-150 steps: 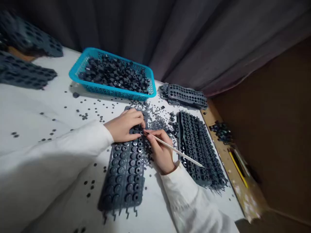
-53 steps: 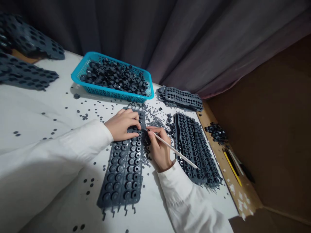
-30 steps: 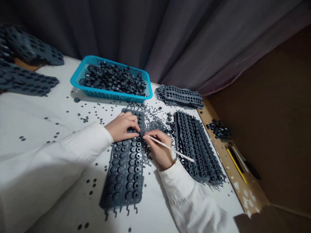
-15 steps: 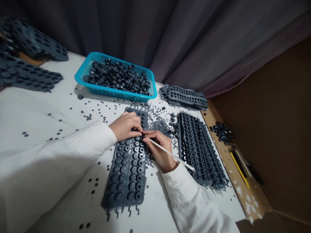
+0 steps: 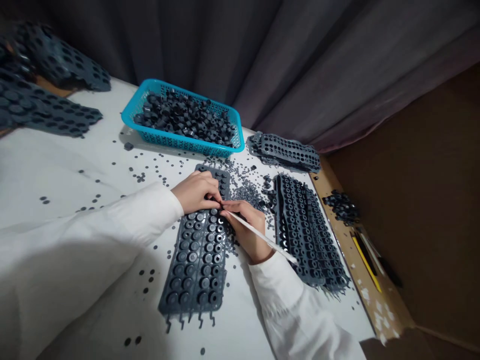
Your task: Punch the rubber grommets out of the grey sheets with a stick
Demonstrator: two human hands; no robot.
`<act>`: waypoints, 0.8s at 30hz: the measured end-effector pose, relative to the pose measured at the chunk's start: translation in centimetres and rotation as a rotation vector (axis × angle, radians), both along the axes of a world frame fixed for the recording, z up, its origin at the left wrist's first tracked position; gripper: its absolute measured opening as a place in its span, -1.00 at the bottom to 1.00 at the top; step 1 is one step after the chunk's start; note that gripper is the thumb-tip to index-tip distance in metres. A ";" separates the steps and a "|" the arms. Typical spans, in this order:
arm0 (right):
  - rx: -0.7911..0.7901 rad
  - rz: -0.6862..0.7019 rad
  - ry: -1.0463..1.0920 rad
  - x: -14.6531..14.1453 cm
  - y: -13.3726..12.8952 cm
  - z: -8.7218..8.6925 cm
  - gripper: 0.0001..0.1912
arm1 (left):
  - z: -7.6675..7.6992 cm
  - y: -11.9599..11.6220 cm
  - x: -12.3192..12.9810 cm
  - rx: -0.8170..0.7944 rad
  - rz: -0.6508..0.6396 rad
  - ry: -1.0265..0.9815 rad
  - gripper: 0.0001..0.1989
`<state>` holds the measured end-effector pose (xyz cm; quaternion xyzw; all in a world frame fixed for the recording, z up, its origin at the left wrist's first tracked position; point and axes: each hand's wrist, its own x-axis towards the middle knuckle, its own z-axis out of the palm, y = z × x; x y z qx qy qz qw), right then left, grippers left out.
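Note:
A dark grey moulded rubber sheet (image 5: 195,255) with rows of round studs lies lengthwise before me on the white table. My left hand (image 5: 198,192) rests over its upper part, thumb and fingers pinched at the sheet; what exactly is between the fingertips is hidden. Close against them, my right hand (image 5: 249,225) grips a thin white stick-like tool (image 5: 258,233), whose back end points towards my right wrist. The tool's working tip is hidden between the two hands, near the sheet's right edge.
A blue basket (image 5: 183,145) of small dark rubber parts stands behind the hands. Stacked rubber sheets (image 5: 307,235) lie to the right, perforated sheets (image 5: 287,150) behind them. Small discs (image 5: 247,194) litter the white table. More sheets (image 5: 71,65) sit far left; a yellow-handled tool (image 5: 365,262) lies right.
The view has shifted slightly, so the basket and sheet appear a little further right. Both hands keep nearly the same pose at the sheet, fingertips together.

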<state>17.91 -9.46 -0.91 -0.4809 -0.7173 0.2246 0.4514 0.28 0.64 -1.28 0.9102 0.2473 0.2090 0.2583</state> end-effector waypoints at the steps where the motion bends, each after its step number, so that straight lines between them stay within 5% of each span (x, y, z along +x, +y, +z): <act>1: 0.000 0.001 -0.001 0.0 0.0 0.0 -0.99 | 0.0 0.1 -0.1 -0.007 -0.017 -0.006 -0.96; 7: -0.068 -0.035 0.059 -0.1 -0.2 0.2 -0.97 | -0.1 0.8 -0.4 -0.048 -0.112 -0.060 -0.89; 24: -0.208 -0.073 0.160 -0.4 -0.5 0.6 -0.94 | -0.1 0.2 -0.1 -0.091 -0.027 -0.067 -0.90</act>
